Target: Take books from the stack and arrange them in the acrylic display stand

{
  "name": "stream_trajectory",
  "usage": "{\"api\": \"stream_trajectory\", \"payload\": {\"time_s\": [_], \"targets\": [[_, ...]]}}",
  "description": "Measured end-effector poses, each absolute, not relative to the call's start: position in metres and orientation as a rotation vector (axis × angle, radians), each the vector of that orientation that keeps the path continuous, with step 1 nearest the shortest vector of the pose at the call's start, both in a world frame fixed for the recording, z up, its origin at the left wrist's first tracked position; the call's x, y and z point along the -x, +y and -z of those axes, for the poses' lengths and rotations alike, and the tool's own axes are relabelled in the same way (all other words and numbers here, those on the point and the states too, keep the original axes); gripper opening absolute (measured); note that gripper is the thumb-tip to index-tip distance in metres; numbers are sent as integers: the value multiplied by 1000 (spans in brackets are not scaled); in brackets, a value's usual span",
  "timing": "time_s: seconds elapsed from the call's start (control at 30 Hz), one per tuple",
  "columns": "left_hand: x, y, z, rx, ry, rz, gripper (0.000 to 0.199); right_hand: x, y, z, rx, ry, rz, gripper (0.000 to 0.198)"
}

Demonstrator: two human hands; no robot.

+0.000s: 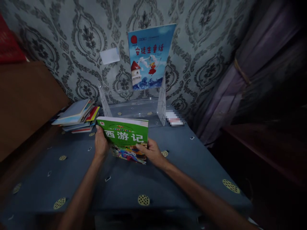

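Note:
A green book [124, 131] with large white characters and a colourful picture on its cover is held up over the table. My left hand [101, 142] grips its left edge, thumb near the upper corner. On the right edge, my right hand [153, 151] is closed with its thumb lying on the cover; the other fingers are mostly hidden behind. Just beyond the green book stands a clear plastic rack [162, 102]. A blue book [151, 57] with red characters stands upright at the rack's right side.
A pile of books [75, 115] lies to the left, beside a brown box-like piece [28, 102]. A small blurred item [174, 118] sits right of the rack. The table [182, 182] wears a dark blue patterned cloth. Patterned wall behind; a tied curtain [230, 89] hangs at right.

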State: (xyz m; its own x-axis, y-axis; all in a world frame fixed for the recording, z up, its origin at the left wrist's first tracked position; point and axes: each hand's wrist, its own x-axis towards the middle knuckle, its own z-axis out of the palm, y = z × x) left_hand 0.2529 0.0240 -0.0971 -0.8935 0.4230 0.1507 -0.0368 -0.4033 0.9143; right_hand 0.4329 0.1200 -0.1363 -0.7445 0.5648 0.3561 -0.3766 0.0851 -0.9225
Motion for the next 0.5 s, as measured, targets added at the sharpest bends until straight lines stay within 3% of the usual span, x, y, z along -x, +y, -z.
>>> {"api": "stream_trajectory", "payload": {"time_s": [0.23, 0.5], "targets": [[-249, 33, 95, -550, 1485, -2343, 58, -438, 113, 129, 114, -1699, -1992, 49], [-239, 38, 90, -817, 1418, -2087, 73, -438, 112, 121, 25, -1678, -2043, 47]]}}
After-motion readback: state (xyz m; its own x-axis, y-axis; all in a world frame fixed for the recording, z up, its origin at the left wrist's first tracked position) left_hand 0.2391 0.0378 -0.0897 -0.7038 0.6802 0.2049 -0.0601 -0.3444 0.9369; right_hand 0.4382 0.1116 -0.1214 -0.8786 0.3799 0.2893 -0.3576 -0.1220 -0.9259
